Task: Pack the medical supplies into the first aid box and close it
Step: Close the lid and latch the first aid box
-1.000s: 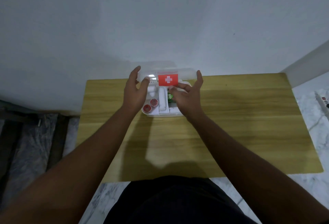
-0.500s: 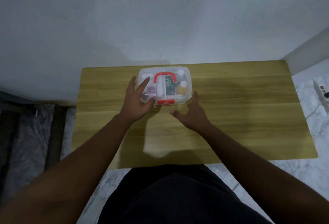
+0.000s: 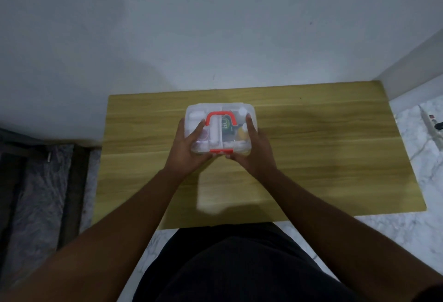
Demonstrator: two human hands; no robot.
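1. Only lettering in view: white letters on a dark green item [image 3: 226, 124] seen through the clear lid of the first aid box [image 3: 219, 131]. They look like "OP" or "OR", turned sideways and blurred; the exact reading can't be told.
2. Red latch [image 3: 221, 150] on the box's near edge carries small white marks, too small to read.
3. Nothing else legible.

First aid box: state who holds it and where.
Both hands grip the box: left hand at its near-left corner, right hand at its near-right corner, fingers over the lid.
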